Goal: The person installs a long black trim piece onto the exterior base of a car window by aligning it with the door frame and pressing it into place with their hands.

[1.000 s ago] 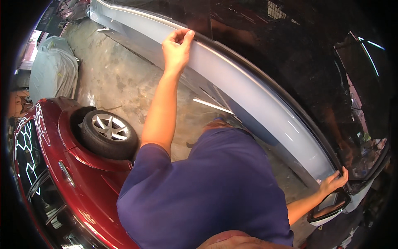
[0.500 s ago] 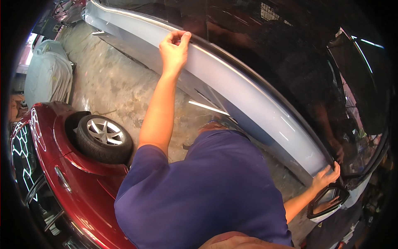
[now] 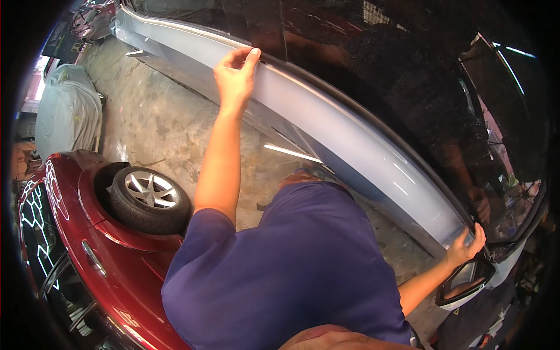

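Observation:
A silver-grey car door [image 3: 350, 137] stretches diagonally before me, its dark side window [image 3: 373, 76] above. Along the window's lower edge runs a narrow trim strip [image 3: 318, 87]. My left hand [image 3: 234, 81] pinches at this strip with thumb and bent fingers, toward the far left part of the door. At the near right end, my right hand [image 3: 465, 246] has its thumb and fingertips around the strip's end, just above the wing mirror [image 3: 465, 283]. What exactly lies between the right fingertips is too small to make out.
Behind me on the left stands a dark red car [image 3: 116, 256] with its front wheel [image 3: 150, 197] turned outward. Farther back is a vehicle under a grey cover [image 3: 67, 111]. Stained concrete floor [image 3: 163, 111] lies between the cars.
My left hand has slid slightly left along the window edge. My right hand has shifted a little to the right, still by the mirror.

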A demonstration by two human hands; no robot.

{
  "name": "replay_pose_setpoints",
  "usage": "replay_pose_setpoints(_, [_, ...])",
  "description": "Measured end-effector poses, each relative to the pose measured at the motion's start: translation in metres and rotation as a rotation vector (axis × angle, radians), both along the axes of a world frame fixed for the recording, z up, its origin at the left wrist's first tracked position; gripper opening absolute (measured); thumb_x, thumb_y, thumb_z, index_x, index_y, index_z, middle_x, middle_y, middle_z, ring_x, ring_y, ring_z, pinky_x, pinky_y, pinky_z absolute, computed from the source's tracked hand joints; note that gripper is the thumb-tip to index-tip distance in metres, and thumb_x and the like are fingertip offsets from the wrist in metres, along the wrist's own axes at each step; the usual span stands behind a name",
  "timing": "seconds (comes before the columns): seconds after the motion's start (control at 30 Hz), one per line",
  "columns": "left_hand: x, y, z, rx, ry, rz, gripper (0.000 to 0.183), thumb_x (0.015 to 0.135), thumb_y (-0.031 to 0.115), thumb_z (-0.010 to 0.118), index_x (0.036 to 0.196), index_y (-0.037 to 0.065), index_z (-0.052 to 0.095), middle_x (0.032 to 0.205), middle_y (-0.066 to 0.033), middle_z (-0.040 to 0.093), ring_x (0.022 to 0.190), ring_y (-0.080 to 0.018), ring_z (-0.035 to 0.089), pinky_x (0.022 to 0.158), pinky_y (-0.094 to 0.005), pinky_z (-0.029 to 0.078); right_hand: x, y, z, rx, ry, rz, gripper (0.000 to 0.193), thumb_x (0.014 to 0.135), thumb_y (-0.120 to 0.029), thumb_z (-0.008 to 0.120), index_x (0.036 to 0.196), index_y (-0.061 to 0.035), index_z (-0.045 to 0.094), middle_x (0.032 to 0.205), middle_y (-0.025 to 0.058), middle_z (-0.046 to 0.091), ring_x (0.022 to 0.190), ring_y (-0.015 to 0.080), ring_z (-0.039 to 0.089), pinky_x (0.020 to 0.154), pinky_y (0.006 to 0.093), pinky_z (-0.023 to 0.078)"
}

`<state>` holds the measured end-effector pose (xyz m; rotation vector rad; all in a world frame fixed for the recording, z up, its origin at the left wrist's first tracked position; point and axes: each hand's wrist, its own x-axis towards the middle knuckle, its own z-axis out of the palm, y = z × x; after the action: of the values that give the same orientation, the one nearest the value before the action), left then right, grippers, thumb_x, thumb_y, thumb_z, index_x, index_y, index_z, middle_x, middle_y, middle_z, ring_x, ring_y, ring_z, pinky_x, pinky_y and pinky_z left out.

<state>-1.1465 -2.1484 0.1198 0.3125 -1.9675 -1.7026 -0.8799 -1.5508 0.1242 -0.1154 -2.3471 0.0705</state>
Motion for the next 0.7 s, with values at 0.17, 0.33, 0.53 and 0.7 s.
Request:
replay_pose_setpoints(0.17, [-0.002,-0.001,0.002,-0.031,0.009,0.011,0.025,0.087,0.017,0.08,0.1,-0.003,0.074,0.091,-0.0059,0.073,0.085,-0.0106,0.065,0.082,-0.0248,0.05,-0.003,-0.002,0.013,-0.018,-0.067,0.011,0.033,0.083,0.004,0.071,0.115,-0.0027,0.068,0.113,0.0109,0.069,0.108,0.031,0.064,0.108,0.0487,0.039])
replay_pose_setpoints(0.33, [-0.002,-0.001,0.001,-0.022,-0.01,0.018,0.026,0.087,0.016,0.081,0.101,-0.004,0.074,0.092,-0.0062,0.073,0.086,-0.0109,0.066,0.083,-0.0251,0.05,-0.004,-0.003,0.019,-0.022,-0.059,0.036,0.034,0.083,0.005,0.07,0.115,-0.0028,0.068,0.114,0.0111,0.069,0.108,0.0305,0.063,0.108,0.0473,0.039])
replay_pose_setpoints(0.53, [-0.004,-0.005,-0.003,-0.004,-0.001,0.013,0.026,0.086,0.017,0.081,0.101,-0.003,0.074,0.092,-0.0062,0.074,0.086,-0.0111,0.066,0.084,-0.0256,0.051,-0.004,-0.004,0.019,-0.037,-0.082,0.034,0.034,0.083,0.006,0.07,0.115,-0.003,0.069,0.114,0.011,0.069,0.108,0.0305,0.063,0.107,0.0465,0.04])
replay_pose_setpoints(0.7, [-0.004,-0.005,-0.005,-0.002,-0.01,0.013,0.026,0.086,0.017,0.082,0.1,-0.003,0.074,0.092,-0.0059,0.074,0.085,-0.0107,0.066,0.083,-0.0254,0.051,-0.007,-0.004,0.013,-0.031,-0.028,0.035,0.034,0.083,0.006,0.07,0.116,-0.0036,0.069,0.114,0.0116,0.068,0.108,0.0305,0.063,0.107,0.0463,0.04])
